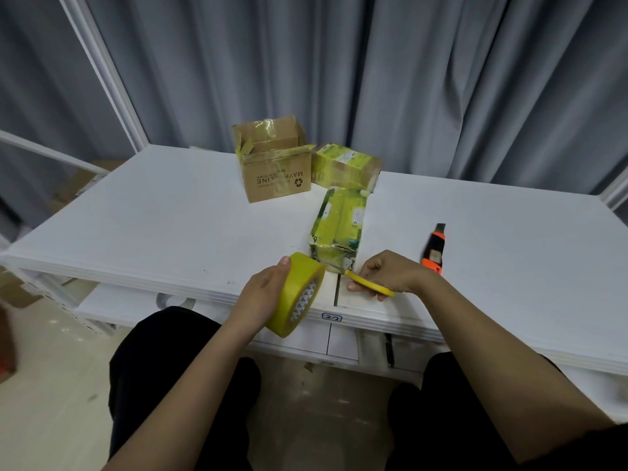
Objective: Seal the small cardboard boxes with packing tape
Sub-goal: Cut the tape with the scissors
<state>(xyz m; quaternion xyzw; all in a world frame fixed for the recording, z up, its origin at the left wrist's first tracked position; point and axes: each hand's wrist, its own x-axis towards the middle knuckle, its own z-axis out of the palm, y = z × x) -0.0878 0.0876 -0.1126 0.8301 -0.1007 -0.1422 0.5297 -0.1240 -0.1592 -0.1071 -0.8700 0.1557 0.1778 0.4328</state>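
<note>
My left hand (263, 294) grips a yellow roll of packing tape (300, 295) at the table's front edge. A strip of tape runs from the roll toward the near end of a long, narrow box (338, 226) wrapped in yellow tape. My right hand (390, 271) holds a thin yellow object (370, 283) against the table, just right of that box's near end. I cannot tell whether this object is a tape strip or a tool. Farther back stand an open brown cardboard box (277, 164) and a smaller taped box (345, 163).
An orange and black utility knife (434, 249) lies on the white table (170, 212) to the right of my right hand. Grey curtains hang behind the table. A white frame post stands at the back left. Cardboard pieces lie on the floor at left.
</note>
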